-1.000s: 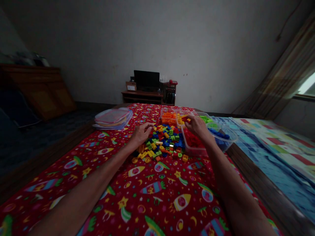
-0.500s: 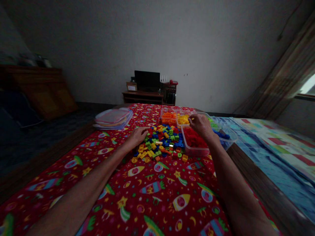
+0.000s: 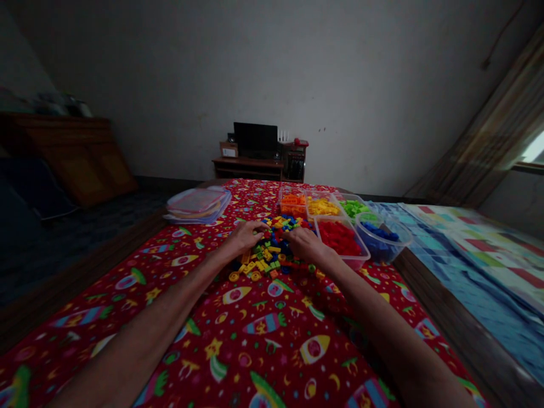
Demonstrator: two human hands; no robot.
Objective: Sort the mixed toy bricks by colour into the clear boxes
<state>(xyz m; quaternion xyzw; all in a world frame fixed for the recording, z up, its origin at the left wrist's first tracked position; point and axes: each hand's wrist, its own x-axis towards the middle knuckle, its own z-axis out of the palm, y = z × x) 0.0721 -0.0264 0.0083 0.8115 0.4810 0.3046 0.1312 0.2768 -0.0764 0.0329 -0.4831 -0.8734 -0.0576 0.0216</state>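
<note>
A mixed pile of toy building bricks [image 3: 267, 258] in yellow, blue, green, red and orange lies on the red rocket-print cloth [image 3: 272, 351]. At the pile's left edge is my left hand [image 3: 245, 238], its fingers curved over the bricks with a gap to the thumb. My right hand [image 3: 305, 243] reaches into the pile from the right, fingers closed together and tips down among the bricks; whatever they hold is hidden. Right beside this hand sits a clear box of red bricks [image 3: 340, 238].
Behind stand clear boxes of orange bricks [image 3: 293, 203], yellow bricks [image 3: 323, 207] and green bricks [image 3: 356, 209]. A round clear tub [image 3: 389, 252] holds blue bricks. Stacked plastic lids [image 3: 198, 204] lie at the left. A bed [image 3: 463, 266] adjoins the table's right side.
My right hand has moved from above the yellow and red boxes, left and down to the pile. My left hand drew back left, then returned over the pile's edge.
</note>
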